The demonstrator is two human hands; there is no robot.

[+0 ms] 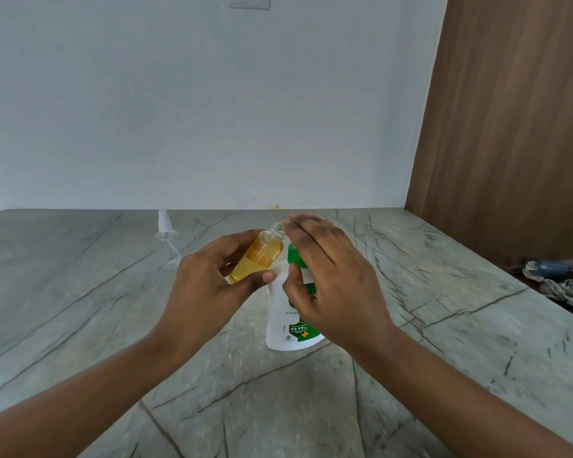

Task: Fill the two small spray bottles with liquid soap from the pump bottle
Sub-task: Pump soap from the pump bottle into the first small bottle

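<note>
My left hand (209,279) grips a small clear spray bottle (257,259) holding amber liquid soap; it is tilted with its open neck up and to the right. The white and green pump bottle (286,320) stands on the counter right behind it. My right hand (331,276) lies flat over the pump bottle's top, fingers extended and thumb against its front, hiding the pump head. The small bottle's neck sits at my right fingertips. A second small clear spray bottle (167,246), with its white spray cap on and looking empty, stands at the back left.
The grey veined stone counter (113,325) runs back to a white wall. A wooden panel (510,127) closes the right side. A crumpled cloth (559,285) lies at the counter's right edge.
</note>
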